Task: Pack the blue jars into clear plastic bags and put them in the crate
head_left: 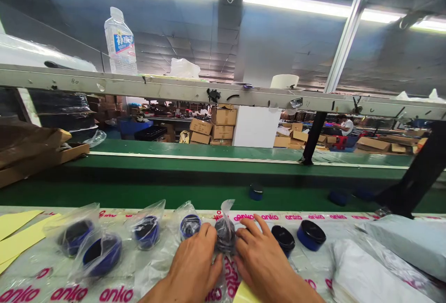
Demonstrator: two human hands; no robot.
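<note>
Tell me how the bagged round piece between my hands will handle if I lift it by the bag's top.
The bagged piece is small, so probably light. Its clear bag looks thin and crinkly, likely floppy and slick, so the piece may swing or slip. Being round, it could roll on the glossy sheet.

Glossy clear plastic bag (pixel 226 228) wraps a matt dark puck (pixel 225 239).

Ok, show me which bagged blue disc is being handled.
The middle disc, pinched between the left hand and right hand; the four bagged discs to its left lie ungripped.
</note>
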